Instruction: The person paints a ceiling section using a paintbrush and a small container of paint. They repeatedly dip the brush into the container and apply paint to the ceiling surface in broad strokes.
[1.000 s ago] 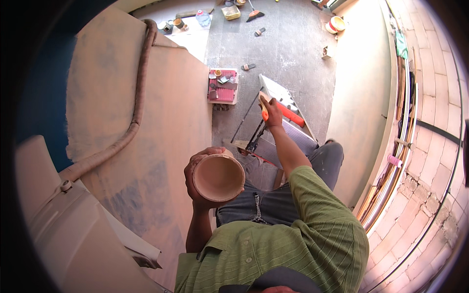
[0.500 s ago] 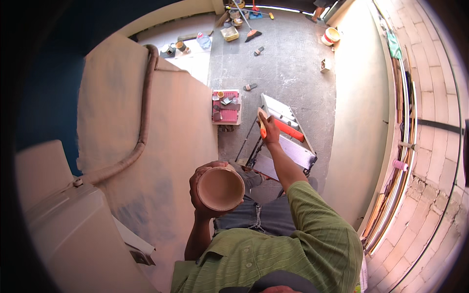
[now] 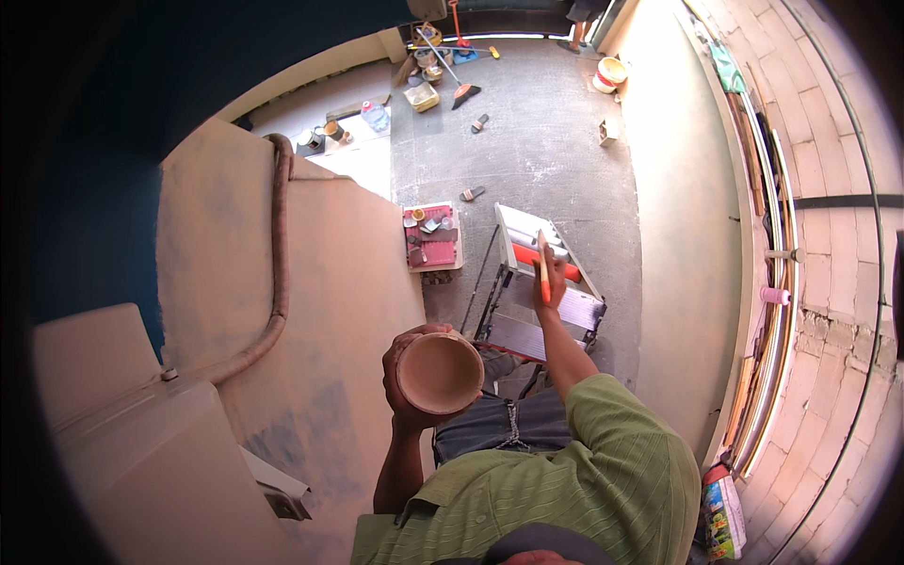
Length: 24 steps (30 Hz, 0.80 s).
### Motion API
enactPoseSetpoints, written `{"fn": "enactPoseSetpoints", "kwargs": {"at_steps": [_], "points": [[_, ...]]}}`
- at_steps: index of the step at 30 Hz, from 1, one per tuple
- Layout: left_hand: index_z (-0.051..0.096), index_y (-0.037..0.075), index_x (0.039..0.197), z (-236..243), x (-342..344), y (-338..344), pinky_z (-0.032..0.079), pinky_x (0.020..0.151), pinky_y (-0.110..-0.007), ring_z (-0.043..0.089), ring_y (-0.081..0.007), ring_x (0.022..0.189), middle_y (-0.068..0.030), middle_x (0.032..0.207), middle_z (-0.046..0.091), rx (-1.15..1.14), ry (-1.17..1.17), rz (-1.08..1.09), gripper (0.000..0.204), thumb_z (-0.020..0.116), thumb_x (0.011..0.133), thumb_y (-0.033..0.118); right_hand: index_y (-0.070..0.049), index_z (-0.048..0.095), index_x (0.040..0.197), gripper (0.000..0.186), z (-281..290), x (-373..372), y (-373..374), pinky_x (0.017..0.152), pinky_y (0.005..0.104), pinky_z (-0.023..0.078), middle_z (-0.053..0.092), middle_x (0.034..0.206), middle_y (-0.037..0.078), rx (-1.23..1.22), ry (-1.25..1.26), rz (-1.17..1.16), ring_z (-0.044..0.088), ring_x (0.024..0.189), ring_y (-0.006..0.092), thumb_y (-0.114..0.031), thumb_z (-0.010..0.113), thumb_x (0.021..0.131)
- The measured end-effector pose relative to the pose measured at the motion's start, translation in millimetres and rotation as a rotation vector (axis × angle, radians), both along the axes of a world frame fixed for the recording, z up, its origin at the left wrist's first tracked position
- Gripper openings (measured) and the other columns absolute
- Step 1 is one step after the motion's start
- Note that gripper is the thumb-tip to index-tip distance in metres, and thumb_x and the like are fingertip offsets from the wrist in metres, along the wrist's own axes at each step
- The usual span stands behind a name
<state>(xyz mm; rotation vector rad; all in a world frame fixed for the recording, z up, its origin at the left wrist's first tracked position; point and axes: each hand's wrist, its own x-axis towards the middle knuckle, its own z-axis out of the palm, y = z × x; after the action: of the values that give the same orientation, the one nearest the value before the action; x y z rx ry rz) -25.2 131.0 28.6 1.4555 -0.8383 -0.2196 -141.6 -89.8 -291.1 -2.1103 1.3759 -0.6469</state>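
My left hand [image 3: 400,386] is wrapped round a round container [image 3: 440,375] with beige, crusted rim and beige inside, held upright in front of my green shirt. My right hand [image 3: 551,287] holds a paintbrush [image 3: 543,259] with a pale and orange handle, raised over the folding stepladder [image 3: 532,334]. The stepladder has grey ribbed steps, a white top and a red part. Below the container, my legs and feet show only partly.
Left: a beige-smeared wall [image 3: 330,282] with a pipe [image 3: 281,235]. Beyond the ladder: a pink-topped stand [image 3: 433,252], slippers [image 3: 472,194], brooms [image 3: 463,92] and a bucket [image 3: 608,77]. Right: long boards [image 3: 758,367] along a block wall. Another person's legs [image 3: 579,28] show far back.
My right hand has shifted right along with the brush, which now points upward more. My left hand and container have moved slightly right. The view has shifted, with the scene lower in the picture.
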Motion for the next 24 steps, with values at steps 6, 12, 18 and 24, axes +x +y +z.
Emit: {"fn": "enactPoseSetpoints", "kwargs": {"at_steps": [6, 12, 18, 24], "points": [[0.034, 0.003, 0.130, -7.2, 6.6, -18.1, 0.049, 0.090, -0.052, 0.057, -0.0364, 0.105, -0.0218, 0.114, 0.053, -0.039, -0.012, -0.047, 0.099, 0.092, 0.055, 0.033, -0.025, 0.051, 0.136, 0.050, -11.4, -55.7, -11.4, 0.065, 0.0393, 0.047, 0.051, 0.085, 0.008, -0.167, 0.246, 0.054, 0.057, 0.075, 0.0274, -0.035, 0.063, 0.089], [0.034, 0.003, 0.130, -20.7, 13.7, -43.6, 0.049, 0.090, -0.052, 0.056, -0.0366, 0.106, -0.0213, 0.114, 0.053, -0.033, 0.022, -0.089, 0.100, 0.093, 0.055, 0.034, -0.024, 0.052, 0.135, 0.048, -20.2, -60.0, -33.3, 0.067, 0.0401, 0.048, 0.059, 0.088, 0.008, -0.170, 0.345, 0.086, 0.059, 0.075, 0.0294, -0.044, 0.055, 0.092], [0.034, 0.004, 0.129, -34.1, 29.8, -82.1, 0.049, 0.091, -0.050, 0.057, -0.0346, 0.107, -0.0210, 0.116, 0.053, -0.029, 0.005, -0.133, 0.097, 0.093, 0.056, 0.030, -0.022, 0.049, 0.137, 0.050, -4.1, -48.3, -34.7, 0.059, 0.0451, 0.047, 0.060, 0.084, 0.012, -0.009, 0.347, 0.075, 0.062, 0.068, 0.0351, -0.049, 0.047, 0.094], [0.035, 0.006, 0.131, -36.2, 43.1, -101.7, 0.047, 0.094, -0.047, 0.055, -0.0318, 0.113, -0.0207, 0.122, 0.052, 0.007, 0.021, -0.235, 0.095, 0.093, 0.058, 0.022, -0.023, 0.050, 0.136, 0.048, -1.6, -54.3, -24.6, 0.059, 0.0451, 0.048, 0.063, 0.098, 0.012, 0.086, 0.304, 0.070, 0.064, 0.076, 0.0350, -0.045, 0.050, 0.093]]}}
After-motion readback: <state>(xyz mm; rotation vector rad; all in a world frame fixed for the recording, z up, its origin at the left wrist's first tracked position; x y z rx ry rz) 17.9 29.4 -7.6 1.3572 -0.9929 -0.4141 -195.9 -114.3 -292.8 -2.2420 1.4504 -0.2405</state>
